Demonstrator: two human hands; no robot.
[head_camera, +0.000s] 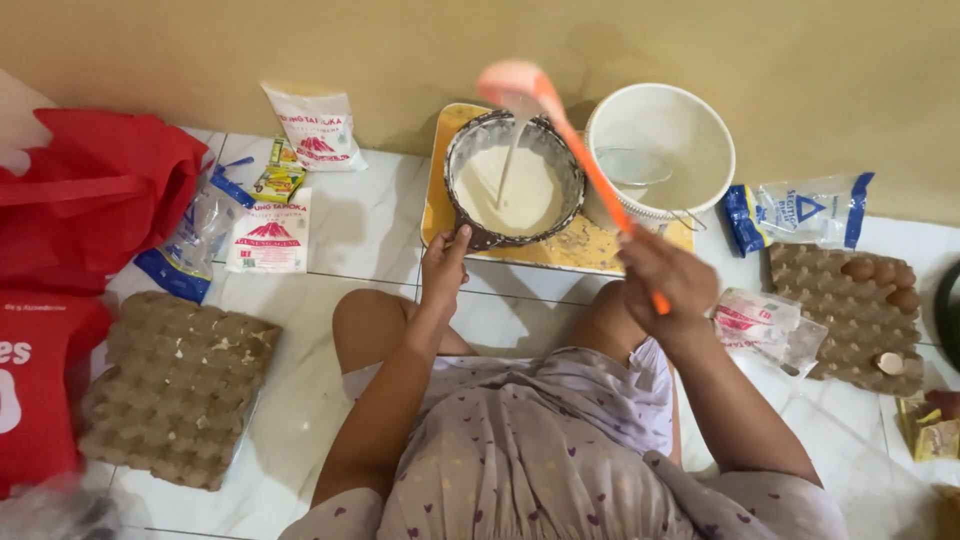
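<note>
Right hand (668, 280): I log it clamped on an orange ladle (560, 120), raised above the patterned bowl (515, 180), pale batter streaming into the batter there. Left hand (443, 265): fingers together, gripping the bowl's near rim. Bowl sits on a yellow tray (580, 250). Right of the bowl: white bucket (665, 150), a clear glass inside it; further right, egg carton (850, 305) holding few eggs.

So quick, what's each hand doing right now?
Left hand: grip closed on the bowl rim.
Right hand: closed around the orange ladle, pouring batter.
</note>
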